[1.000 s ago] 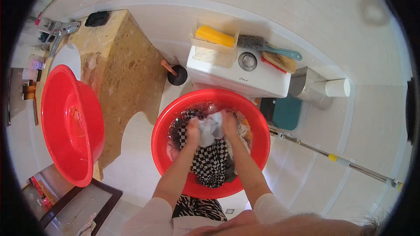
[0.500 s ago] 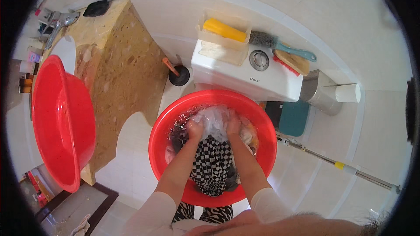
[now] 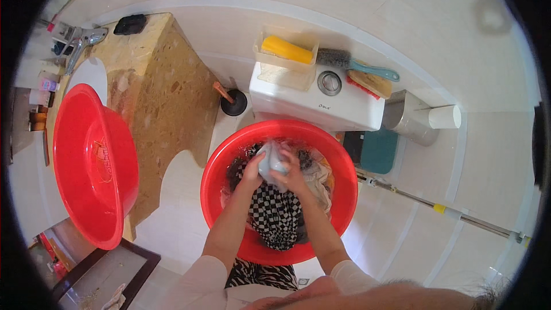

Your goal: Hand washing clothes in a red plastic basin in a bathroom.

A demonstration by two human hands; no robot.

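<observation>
Looks like the scrubbing stage of hand-washing laundry. The left hand (image 3: 251,167) and right hand (image 3: 291,173) are both closed around a wad of pale grey cloth (image 3: 271,161), pressed together just above the red basin (image 3: 221,166) in front of the toilet tank (image 3: 298,103). A checkered garment (image 3: 275,212) lies in the basin under the wrists. Next I'd guess it needs a shifted grip and more rubbing. Count: two red basins, the second one (image 3: 94,161) sitting on the counter (image 3: 166,80), two brushes on the tank, one plunger (image 3: 232,102).

Red basin (image 3: 338,166), black-and-white checked cloth (image 3: 275,218), pale grey garment (image 3: 271,161).
</observation>
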